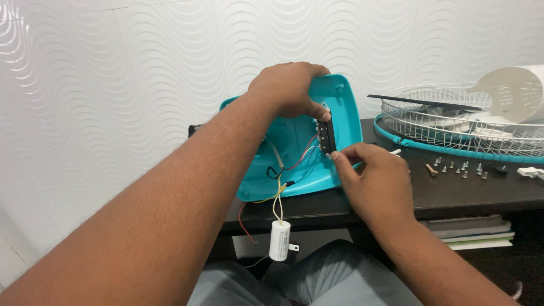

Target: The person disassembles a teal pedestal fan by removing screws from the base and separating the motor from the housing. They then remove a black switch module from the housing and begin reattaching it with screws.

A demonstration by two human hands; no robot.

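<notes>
Teal fan housing [345, 113] open, wires exposed, screws [459, 168] out on tabletop [453, 195]. Left hand [289, 88] grips housing; right hand [371, 181] pinches black switch block [326, 136], seemingly unseated. Capacitor [279, 240] dangling; reassembly remains.

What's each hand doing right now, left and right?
Left hand: closed over the top edge of the teal housing, thumb by the black switch block.
Right hand: fingertips pinching the switch block's lower end.

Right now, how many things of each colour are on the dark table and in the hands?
Turquoise: 2, housing and guard ring.
White: 3, capacitor, wire guard, plastic piece.
Black: 1, switch block.
Total: 6. Small screws not counted.
</notes>
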